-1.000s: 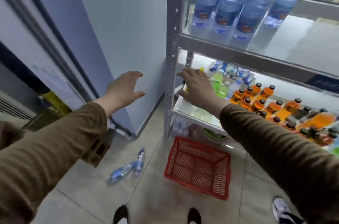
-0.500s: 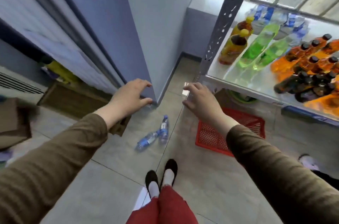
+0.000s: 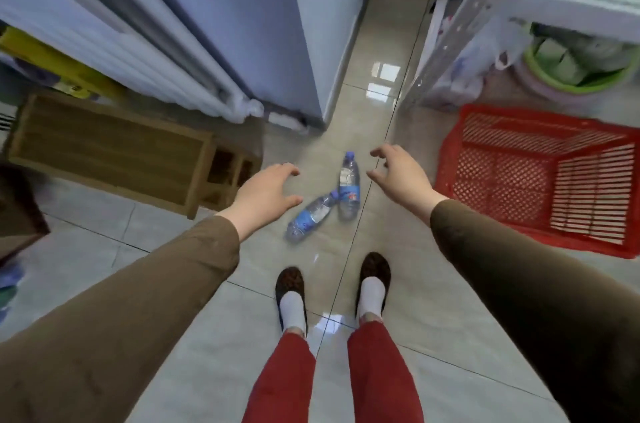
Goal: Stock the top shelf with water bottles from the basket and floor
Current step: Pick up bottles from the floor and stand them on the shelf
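Observation:
Two clear water bottles with blue labels lie on the tiled floor, their ends touching: one points away from me, the other lies slanted to its left. My left hand hovers open just left of the slanted bottle. My right hand is open just right of the farther bottle. Neither hand touches a bottle. The red plastic basket stands on the floor at the right, and I see no bottles in it. The top shelf is out of view.
A metal shelf post and the lowest shelf board stand upper right, with a green basin and bags beneath. A wooden crate sits left by a radiator. My feet stand just behind the bottles.
The view has tipped down from the shelves to the floor. Both hands have dropped lower and now flank the two bottles on the floor. The stocked shelves have left the view.

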A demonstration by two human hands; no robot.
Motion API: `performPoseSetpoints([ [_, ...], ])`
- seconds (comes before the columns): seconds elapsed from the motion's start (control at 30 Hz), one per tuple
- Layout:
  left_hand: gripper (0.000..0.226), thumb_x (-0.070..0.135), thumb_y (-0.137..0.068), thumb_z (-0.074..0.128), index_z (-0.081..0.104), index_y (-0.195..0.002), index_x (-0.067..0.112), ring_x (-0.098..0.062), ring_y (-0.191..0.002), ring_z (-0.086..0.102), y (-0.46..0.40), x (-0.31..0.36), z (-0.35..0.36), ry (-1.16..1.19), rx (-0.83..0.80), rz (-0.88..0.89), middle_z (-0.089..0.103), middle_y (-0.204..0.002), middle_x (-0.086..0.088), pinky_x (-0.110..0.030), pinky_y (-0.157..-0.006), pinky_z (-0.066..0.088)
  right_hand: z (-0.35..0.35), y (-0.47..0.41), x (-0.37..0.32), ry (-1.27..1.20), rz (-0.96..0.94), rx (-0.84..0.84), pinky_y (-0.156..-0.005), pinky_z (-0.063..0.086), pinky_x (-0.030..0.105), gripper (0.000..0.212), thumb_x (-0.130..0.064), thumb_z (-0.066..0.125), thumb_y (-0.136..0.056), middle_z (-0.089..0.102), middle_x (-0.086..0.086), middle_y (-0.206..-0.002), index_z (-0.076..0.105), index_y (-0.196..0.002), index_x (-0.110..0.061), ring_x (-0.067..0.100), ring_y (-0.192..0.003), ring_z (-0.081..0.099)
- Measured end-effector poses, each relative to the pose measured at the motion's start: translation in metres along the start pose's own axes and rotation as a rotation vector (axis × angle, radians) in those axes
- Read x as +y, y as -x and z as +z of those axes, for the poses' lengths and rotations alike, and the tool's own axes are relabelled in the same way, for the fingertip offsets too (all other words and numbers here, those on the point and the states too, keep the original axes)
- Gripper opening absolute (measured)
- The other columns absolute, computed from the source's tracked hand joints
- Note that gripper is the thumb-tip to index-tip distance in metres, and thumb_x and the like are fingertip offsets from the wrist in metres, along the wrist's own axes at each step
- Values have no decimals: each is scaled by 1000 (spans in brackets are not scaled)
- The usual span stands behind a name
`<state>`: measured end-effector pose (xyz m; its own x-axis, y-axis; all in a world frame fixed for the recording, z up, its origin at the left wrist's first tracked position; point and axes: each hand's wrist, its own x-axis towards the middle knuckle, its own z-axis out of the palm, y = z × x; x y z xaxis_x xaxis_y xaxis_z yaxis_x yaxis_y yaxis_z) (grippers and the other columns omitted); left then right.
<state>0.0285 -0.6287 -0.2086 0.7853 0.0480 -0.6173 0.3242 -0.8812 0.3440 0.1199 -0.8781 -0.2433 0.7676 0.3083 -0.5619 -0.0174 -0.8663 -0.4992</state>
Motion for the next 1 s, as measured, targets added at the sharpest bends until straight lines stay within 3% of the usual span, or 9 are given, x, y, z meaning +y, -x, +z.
performPoseSetpoints([
  [0.23, 59, 34, -89, 72, 51, -142, 20, -25, -130, 53, -76, -84, 126, -65, -138, -53, 55, -143, -5, -34, -99, 45, 124, -75, 64, -82, 181, -47, -100, 48, 39, 45, -20, 68, -96, 64, 14, -140, 59, -138, -9, 33, -123, 63],
  [0.47, 49, 34, -93, 65, 52, -138, 20, -26, -122, 59, -138, -142, 226, -20, -140, -92, 59, -138, -6, -39, -97, 50, 206, -145, 108, -179, 283, -9, -97, 47, 36, 40, -23, 62, -101, 65, 17, -137, 58, -137, -5, 34, -126, 61],
  [0.7, 60, 36, -91, 72, 47, -143, 20, -24, -117, 60, -187, -170, 274, 161, -283, -125, 59, -135, -6, -35, -98, 49, 251, -202, 126, -332, 371, 55, -100, 55, 52, 53, -42, 63, -97, 61, 15, -134, 52, -136, -9, 39, -120, 64],
  [0.83, 64, 35, -83, 80, 48, -138, 22, -24, -105, 64, -199, -176, 290, 170, -308, -122, 66, -125, -4, -40, -94, 52, 261, -218, 128, -416, 428, 66, -107, 51, 49, 62, -45, 63, -99, 56, 16, -143, 45, -145, -7, 37, -127, 59],
  [1.0, 70, 33, -69, 89, 50, -125, 20, -24, -103, 64, -207, -170, 306, 205, -363, -194, 64, -117, -2, -39, -91, 53, 270, -228, 134, -557, 473, 35, -98, 58, 50, 66, -52, 76, -83, 60, 11, -131, 54, -131, -14, 31, -115, 64],
])
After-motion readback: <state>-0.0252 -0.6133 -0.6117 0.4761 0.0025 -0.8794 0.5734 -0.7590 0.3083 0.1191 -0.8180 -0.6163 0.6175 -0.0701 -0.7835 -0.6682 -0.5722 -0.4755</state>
